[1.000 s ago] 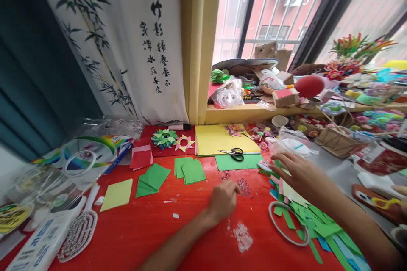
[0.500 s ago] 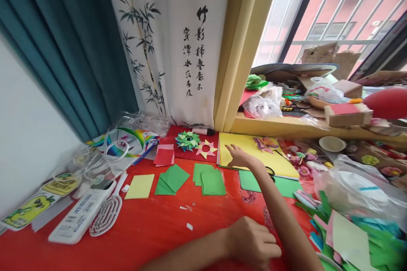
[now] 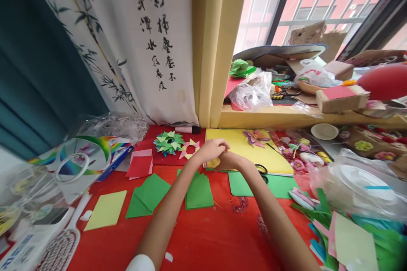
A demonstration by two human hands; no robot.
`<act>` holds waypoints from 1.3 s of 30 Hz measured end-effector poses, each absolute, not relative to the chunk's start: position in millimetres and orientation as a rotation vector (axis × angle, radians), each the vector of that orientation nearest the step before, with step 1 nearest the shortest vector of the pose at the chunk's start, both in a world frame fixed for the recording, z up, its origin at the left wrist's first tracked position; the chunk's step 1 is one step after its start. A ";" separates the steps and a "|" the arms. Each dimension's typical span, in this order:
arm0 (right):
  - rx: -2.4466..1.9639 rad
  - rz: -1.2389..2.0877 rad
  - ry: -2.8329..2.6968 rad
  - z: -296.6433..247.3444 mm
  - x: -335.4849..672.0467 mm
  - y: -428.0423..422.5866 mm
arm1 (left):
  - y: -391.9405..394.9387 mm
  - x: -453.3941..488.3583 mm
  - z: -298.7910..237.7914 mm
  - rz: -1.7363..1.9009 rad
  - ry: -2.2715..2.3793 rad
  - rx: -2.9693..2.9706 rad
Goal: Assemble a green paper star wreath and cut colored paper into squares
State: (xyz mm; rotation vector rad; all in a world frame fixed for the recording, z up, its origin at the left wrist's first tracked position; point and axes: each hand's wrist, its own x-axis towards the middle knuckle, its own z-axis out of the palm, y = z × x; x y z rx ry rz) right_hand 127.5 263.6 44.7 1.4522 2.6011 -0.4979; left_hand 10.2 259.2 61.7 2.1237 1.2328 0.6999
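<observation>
Both of my hands meet over the near left part of a large yellow sheet (image 3: 237,139). My left hand (image 3: 210,151) lies with bent fingers close together, over or against my right hand (image 3: 228,161). My right hand's fingers are hidden behind the left. Whether anything is between them is hidden. Just left of the hands, a pink-and-yellow paper star ring (image 3: 183,152) and a fuller green paper ring (image 3: 168,143) lie on a dark red sheet (image 3: 152,137). Black-handled scissors (image 3: 262,171) rest by the right wrist.
Green squares (image 3: 199,192), more green squares (image 3: 149,194), a yellow square (image 3: 106,209) and red and pink squares (image 3: 140,165) lie on the red table (image 3: 203,237). A hairbrush (image 3: 62,247) is at left. Paper scraps (image 3: 352,237) and a plastic-wrapped bowl (image 3: 362,184) crowd the right.
My left hand has moved from the near edge, where it was a loose fist, up to my right hand. The right hand's spread fingers are now hidden. The view has shifted right.
</observation>
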 end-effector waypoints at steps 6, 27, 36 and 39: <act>1.387 -0.644 2.591 52.0 144.6 271.4 | 269.5 -44.6 49.3 0.503 1.562 2.056; 1.502 -0.738 2.601 57.5 163.6 274.5 | 265.1 -38.3 37.7 0.155 1.412 2.201; 1.441 -0.761 2.510 44.9 158.5 276.1 | 265.6 -30.3 37.8 0.484 1.635 2.025; 1.426 -0.753 2.505 44.0 156.4 277.4 | 269.2 -32.9 29.6 0.432 1.722 1.899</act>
